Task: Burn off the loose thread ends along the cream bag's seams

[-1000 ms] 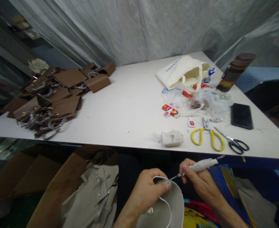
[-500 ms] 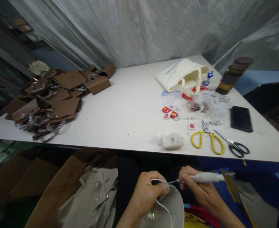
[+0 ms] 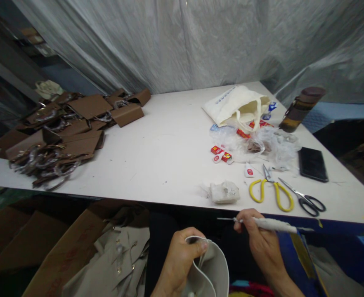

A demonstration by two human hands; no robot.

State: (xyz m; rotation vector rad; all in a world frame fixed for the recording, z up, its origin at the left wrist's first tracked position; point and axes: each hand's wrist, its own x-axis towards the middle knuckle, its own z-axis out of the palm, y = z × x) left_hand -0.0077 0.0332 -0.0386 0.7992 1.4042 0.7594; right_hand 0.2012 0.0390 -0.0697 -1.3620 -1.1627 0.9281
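My left hand (image 3: pixel 180 258) pinches the upper edge of a pale grey bag piece (image 3: pixel 219 264), thumb on the near side, and the piece curves open below the fingers. My right hand (image 3: pixel 261 241) is closed around an awl-like tool (image 3: pixel 276 225) with a white-wrapped handle. Its thin metal tip points left, above the bag piece and apart from it. A thinner rod sticks out at the handle's other end. Nearest to the right hand on the table are yellow-handled scissors (image 3: pixel 283 198) and a whitish wrapped block (image 3: pixel 225 192).
Brown bag pieces (image 3: pixel 91 106) lie heaped on the left of the white table (image 3: pixel 157 152). A cardboard box (image 3: pixel 58 251) below holds grey pieces (image 3: pixel 129 243). At right are black scissors (image 3: pixel 312 202), a phone (image 3: pixel 313 164), a bottle (image 3: pixel 302 109), a cream tote (image 3: pixel 231 103) and plastic bags (image 3: pixel 277 142).
The tool's tip has come away from the bag piece's edge as my right hand rose slightly. My left hand has shifted a little left and down with the piece.
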